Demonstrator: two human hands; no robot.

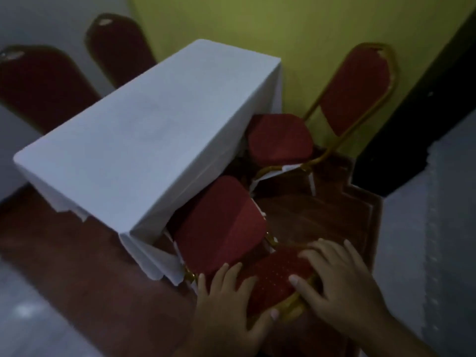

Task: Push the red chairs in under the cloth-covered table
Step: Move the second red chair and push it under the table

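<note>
Down low, a dark red carpet (85,256) covers the floor, with pale floor (425,228) on the right. A yellow-green wall (296,29) stands at the far side. In the middle is the table (144,140), all covered by a white cloth that hangs down its sides.

Both hands rest on the top of the near chair's back (273,276). The left hand (226,302) lies flat with its fingers spread, and its thumb hooks over the gold frame. The right hand (342,276) lies spread wide on the top edge too.

The near chair (221,222) has its red seat partly under the cloth on the right side of the table. A second red chair (280,140) stands farther along that same side, its seat just at the cloth and its tall back (355,94) near the wall. Two more red chair backs (43,86) show on the far left side of the table. The picture is dim and a bit blurry.
</note>
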